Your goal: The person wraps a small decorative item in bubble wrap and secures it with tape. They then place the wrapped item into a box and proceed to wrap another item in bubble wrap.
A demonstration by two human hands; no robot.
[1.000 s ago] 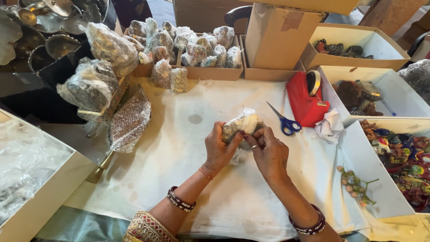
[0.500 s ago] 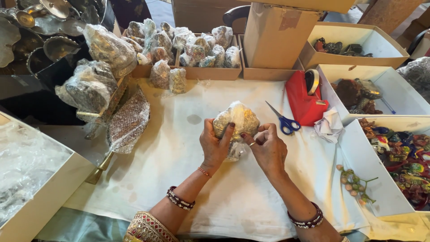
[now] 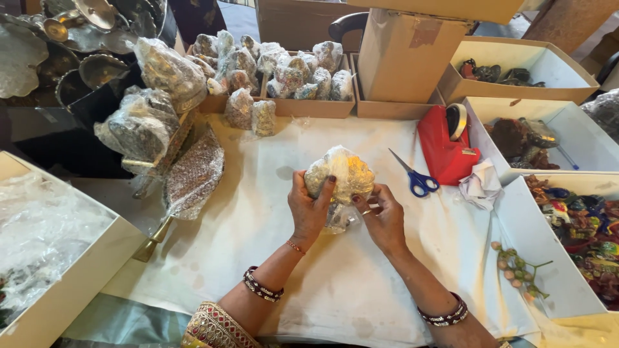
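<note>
My left hand (image 3: pixel 309 209) and right hand (image 3: pixel 382 216) both grasp a bubble-wrapped ornament (image 3: pixel 342 174), held just above the white table cloth (image 3: pixel 271 258) at mid-frame. Blue-handled scissors (image 3: pixel 416 177) and a red tape dispenser (image 3: pixel 446 145) lie to its right; more wrapped pieces fill the cardboard tray (image 3: pixel 309 106) above.

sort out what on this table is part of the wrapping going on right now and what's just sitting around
In hand:
- bubble-wrapped bundle, gripped by the left hand and right hand
- red tape dispenser, within reach
- blue-handled scissors, within reach

Lying about:
- crumpled white paper
- sprig of small beads
- tray of wrapped pieces
- tall cardboard box
</note>
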